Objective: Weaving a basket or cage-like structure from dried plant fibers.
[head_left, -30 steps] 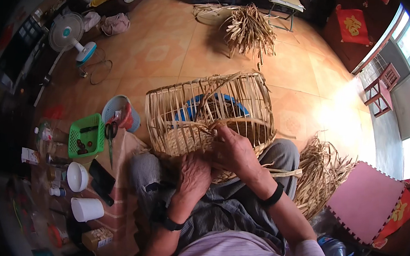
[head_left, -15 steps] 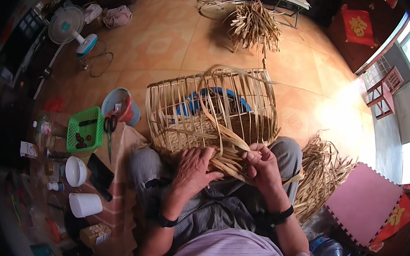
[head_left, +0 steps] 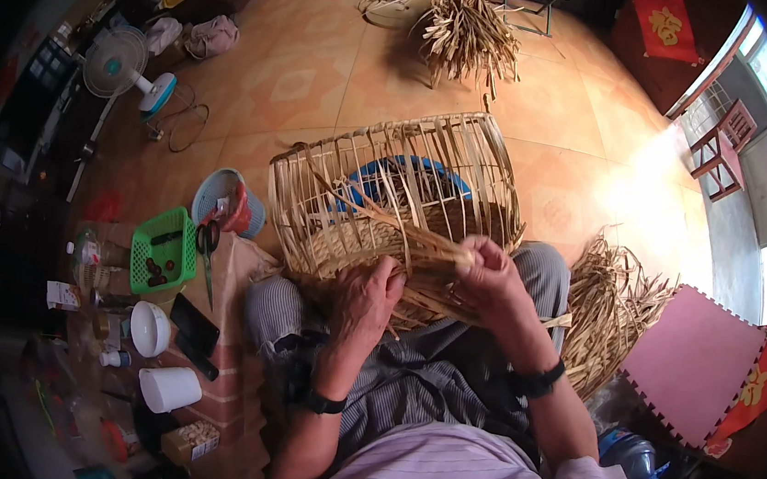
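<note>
Across my lap lies a partly woven basket, its tan wall close-woven near me and made of open slats farther off. My right hand pinches a bundle of dried leaf strips between thumb and fingers, just above the basket's near edge. My left hand is closed over strips at that same edge, its fingertips partly hidden. More loose strip ends stick out between the two hands. Through the slats a blue round rim shows.
A green basket, scissors, a white bowl and a white cup stand at left. Heaps of dried strips lie at right and far ahead. A fan stands far left, a pink mat at right.
My right hand has lifted slightly, pulling the strips up and away from the weave. My left hand has curled its fingers in. A long strip over the basket's far edge has come down.
</note>
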{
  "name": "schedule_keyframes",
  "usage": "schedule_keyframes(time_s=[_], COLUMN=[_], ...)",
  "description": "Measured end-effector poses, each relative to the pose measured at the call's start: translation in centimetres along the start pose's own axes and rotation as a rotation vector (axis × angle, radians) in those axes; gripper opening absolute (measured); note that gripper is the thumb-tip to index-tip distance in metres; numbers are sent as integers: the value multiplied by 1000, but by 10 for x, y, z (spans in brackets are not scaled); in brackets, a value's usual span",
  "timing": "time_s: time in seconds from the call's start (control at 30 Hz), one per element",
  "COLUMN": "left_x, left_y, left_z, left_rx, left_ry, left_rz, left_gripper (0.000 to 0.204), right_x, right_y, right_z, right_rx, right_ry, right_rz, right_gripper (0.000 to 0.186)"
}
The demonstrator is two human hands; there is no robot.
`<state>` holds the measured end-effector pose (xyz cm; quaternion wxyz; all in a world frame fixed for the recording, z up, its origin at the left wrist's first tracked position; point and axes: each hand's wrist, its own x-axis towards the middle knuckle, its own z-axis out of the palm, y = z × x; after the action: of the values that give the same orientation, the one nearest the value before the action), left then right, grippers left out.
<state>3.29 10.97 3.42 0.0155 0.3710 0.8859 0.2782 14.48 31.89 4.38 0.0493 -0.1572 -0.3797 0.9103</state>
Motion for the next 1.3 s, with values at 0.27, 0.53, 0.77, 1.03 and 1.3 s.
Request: schedule_keyframes(time_s=[0.27,0.53,0.77,1.03,1.3], left_x=[-8,-10,-5,3,2], left_y=[-2,19,13,4,1], left_z=[-43,-38,-42,-33,-30], left_rx=[-171,-250,-346,-423,-430], left_ry=[7,-61,-146,-165,-157], left_rz=[79,64,81,1,-22], left_gripper=[32,46,48,33,31], right_x=[-34,-31,-49,-55,-81], right_y=[20,-6,-5,-19,-67], right_z=[-3,-39,-33,-94,-159], right_rx=[-649,14,-488,367,388], right_ry=[38,53,-107,50,535], right_rz=[12,-39,206,-261,-450], right_gripper=[21,33,49,24,32])
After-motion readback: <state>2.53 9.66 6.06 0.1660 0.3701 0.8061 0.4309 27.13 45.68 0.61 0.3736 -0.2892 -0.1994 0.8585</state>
